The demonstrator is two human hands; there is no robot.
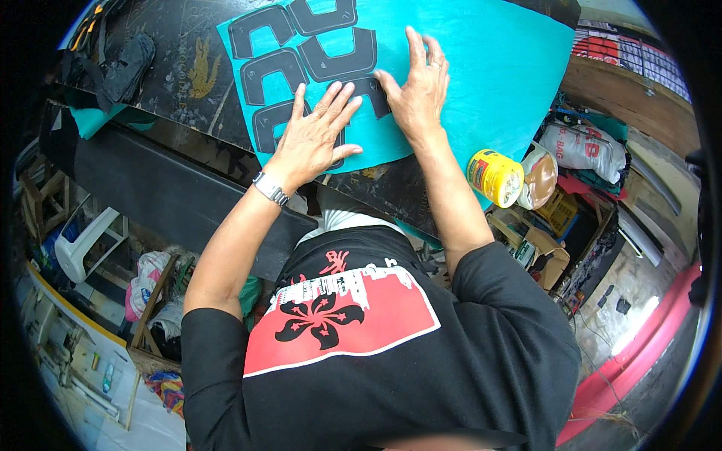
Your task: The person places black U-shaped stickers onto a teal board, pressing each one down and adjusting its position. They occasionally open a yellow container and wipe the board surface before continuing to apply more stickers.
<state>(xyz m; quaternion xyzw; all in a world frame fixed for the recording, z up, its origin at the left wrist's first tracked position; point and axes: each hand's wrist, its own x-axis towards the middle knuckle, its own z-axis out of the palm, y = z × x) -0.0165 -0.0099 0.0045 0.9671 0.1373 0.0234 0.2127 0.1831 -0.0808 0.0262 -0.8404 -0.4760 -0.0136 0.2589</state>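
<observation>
A turquoise sheet (496, 68) lies on a dark tabletop, with several black U-shaped cutouts (338, 59) in rows on its left part. My left hand (320, 131) rests with spread fingers over the lowest left cutout (267, 124) and partly hides it. To its right, my right hand (420, 94) has its fingers apart and raised. The right thumb is at the edge of another black cutout (372, 94), seemingly touching it. Neither hand grips anything. A metal-banded watch (271, 188) is on my left wrist.
A yellow jar (495, 177) and a clear jar with brown contents (538, 179) stand near the sheet's lower right edge. Long black material (165, 180) stretches along the table's front left. A dark shoe-like item (129, 68) lies at far left. Below left is a white plastic stool (89, 244).
</observation>
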